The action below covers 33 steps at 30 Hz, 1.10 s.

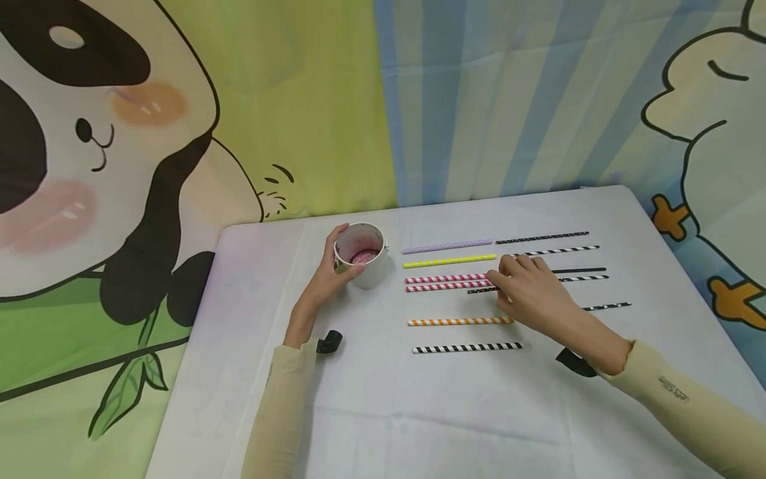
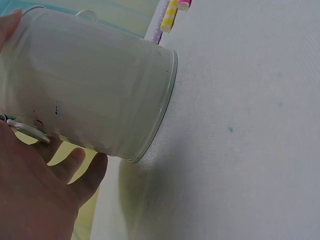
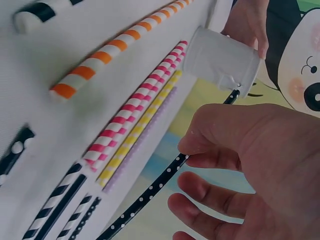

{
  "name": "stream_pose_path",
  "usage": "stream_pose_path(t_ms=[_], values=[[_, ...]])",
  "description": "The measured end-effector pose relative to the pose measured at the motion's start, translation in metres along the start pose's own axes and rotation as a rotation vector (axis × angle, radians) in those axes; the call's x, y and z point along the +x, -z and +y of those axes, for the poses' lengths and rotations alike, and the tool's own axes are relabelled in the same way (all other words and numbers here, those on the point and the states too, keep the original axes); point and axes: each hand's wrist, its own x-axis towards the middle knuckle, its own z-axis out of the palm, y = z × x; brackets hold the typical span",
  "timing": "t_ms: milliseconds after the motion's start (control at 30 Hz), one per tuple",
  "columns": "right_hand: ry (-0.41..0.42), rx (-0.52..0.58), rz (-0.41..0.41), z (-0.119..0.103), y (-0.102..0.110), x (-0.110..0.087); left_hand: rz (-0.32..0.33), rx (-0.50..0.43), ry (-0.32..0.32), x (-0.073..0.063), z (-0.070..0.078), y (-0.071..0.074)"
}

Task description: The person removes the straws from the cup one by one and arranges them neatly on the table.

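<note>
My left hand (image 1: 326, 283) grips the side of a white bucket (image 1: 374, 271) at the left of the table, thumb over its rim. The bucket stands upright, with a pinkish patch inside at its bottom. Between thumb and index finger, my right hand (image 1: 532, 293) pinches a black straw with white dots (image 3: 145, 197); its other fingers are apart from the straw. Pink-and-white striped straws (image 1: 445, 288) lie side by side just left of that hand. A plain black straw (image 1: 580, 270) and a black-and-white striped straw (image 1: 586, 278) show beyond the hand.
A purple straw (image 1: 445, 247) and a yellow straw (image 1: 449, 261) lie farther back. Nearer are an orange-striped straw (image 1: 461, 322) and a black-striped straw (image 1: 467, 348). Dotted straws lie at back right (image 1: 541, 237) and beside the right wrist (image 1: 610, 307). A printed curtain (image 1: 335, 133) hangs behind the table.
</note>
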Motion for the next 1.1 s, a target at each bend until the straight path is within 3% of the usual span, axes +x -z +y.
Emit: stream_pose_path(t_ms=[433,733,933,1100], values=[[-0.029,-0.036,0.012,0.015,0.01,-0.043,0.008,0.0,0.007,-0.001,0.001,-0.001],[-0.086,-0.036,-0.111,0.011,0.005,-0.073,0.001,-0.005,0.013,-0.001,0.002,0.0],[-0.119,-0.051,-0.152,0.01,0.003,-0.086,-0.014,-0.015,0.032,0.0,0.002,0.0],[-0.121,-0.063,-0.167,0.011,0.002,-0.095,-0.035,-0.024,0.05,-0.007,0.026,0.0]])
